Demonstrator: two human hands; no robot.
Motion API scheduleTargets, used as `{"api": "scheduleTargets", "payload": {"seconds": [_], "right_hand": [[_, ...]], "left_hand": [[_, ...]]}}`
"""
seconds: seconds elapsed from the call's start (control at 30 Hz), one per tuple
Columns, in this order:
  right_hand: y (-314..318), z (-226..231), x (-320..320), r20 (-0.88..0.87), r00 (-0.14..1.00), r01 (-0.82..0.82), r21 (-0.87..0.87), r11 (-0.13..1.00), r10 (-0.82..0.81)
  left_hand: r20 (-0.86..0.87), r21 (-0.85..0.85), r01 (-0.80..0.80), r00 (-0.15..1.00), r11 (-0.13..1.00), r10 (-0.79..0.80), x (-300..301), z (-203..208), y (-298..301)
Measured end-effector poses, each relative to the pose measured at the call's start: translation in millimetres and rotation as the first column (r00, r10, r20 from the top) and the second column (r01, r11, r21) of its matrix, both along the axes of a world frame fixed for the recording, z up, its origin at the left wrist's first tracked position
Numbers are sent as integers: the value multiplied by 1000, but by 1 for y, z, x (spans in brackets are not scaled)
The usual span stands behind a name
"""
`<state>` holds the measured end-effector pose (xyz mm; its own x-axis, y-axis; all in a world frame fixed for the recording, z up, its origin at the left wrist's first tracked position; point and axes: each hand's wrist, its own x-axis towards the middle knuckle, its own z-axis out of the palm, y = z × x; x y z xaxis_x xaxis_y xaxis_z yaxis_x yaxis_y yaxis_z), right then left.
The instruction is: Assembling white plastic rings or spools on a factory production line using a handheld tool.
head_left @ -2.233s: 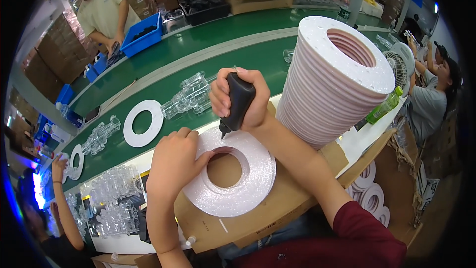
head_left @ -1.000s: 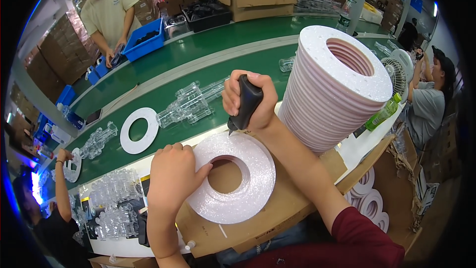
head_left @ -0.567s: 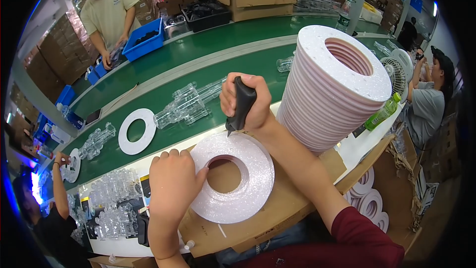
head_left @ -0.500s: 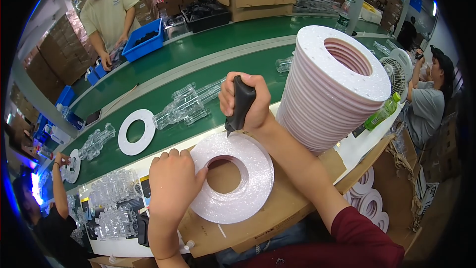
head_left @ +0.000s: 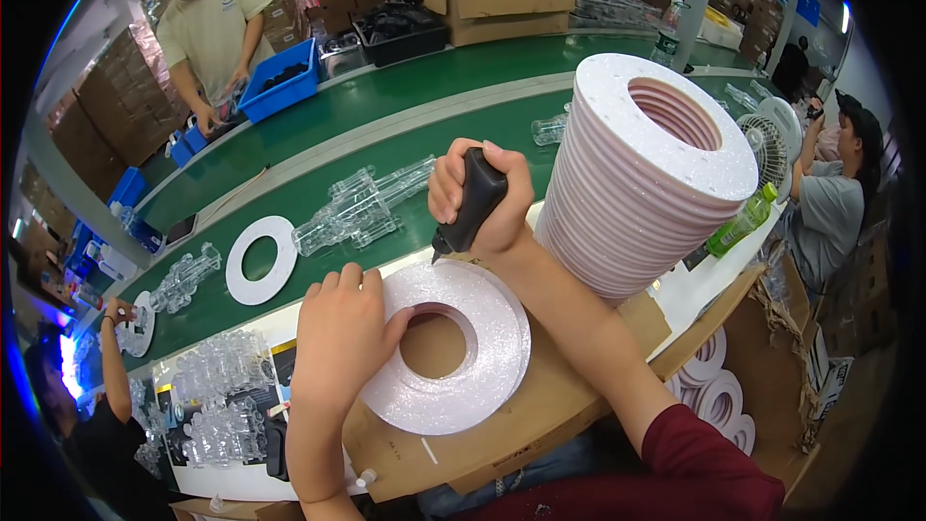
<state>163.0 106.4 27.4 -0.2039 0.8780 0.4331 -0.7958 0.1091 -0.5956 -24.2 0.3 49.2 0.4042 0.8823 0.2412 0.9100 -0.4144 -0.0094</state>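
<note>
My right hand (head_left: 502, 195) grips a black squeeze bottle (head_left: 475, 201) with a pointed nozzle. The nozzle points down at the upper left rim of a glittery white ring (head_left: 482, 367); whether it touches I cannot tell. That ring lies flat on top of another, slightly offset, on brown cardboard. My left hand (head_left: 342, 338) presses on the ring's left side, thumb at the edge of the centre hole and fingers bent over the outer rim. Beside my right forearm rises a tall stack of similar rings (head_left: 641, 193).
Beyond the cardboard (head_left: 637, 333) runs a green conveyor (head_left: 415, 92) carrying a loose ring (head_left: 286, 265) and clear plastic parts (head_left: 357, 207). More clear parts (head_left: 227, 376) sit to the left. A carton of rings (head_left: 719, 396) stands at right, near a green bottle (head_left: 743, 222). Other people work nearby.
The nozzle has moved slightly left along the ring's rim, and the bottle is tilted more. My left hand's fingers have stretched out somewhat, and its thumb has shifted slightly.
</note>
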Motion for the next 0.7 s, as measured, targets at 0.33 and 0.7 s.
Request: {"api": "scheduleTargets", "payload": {"seconds": [0.33,0.7], "right_hand": [[0,-1,-2,25,1000,2,-41,999,-1],[-2,-2,-3,55,998,13,7,1000,-13]], "left_hand": [[-77,-69,-74,995,995,69,-1,-1,-3],[-25,-56,-20,1000,998,19,-2,-3,-6]]}}
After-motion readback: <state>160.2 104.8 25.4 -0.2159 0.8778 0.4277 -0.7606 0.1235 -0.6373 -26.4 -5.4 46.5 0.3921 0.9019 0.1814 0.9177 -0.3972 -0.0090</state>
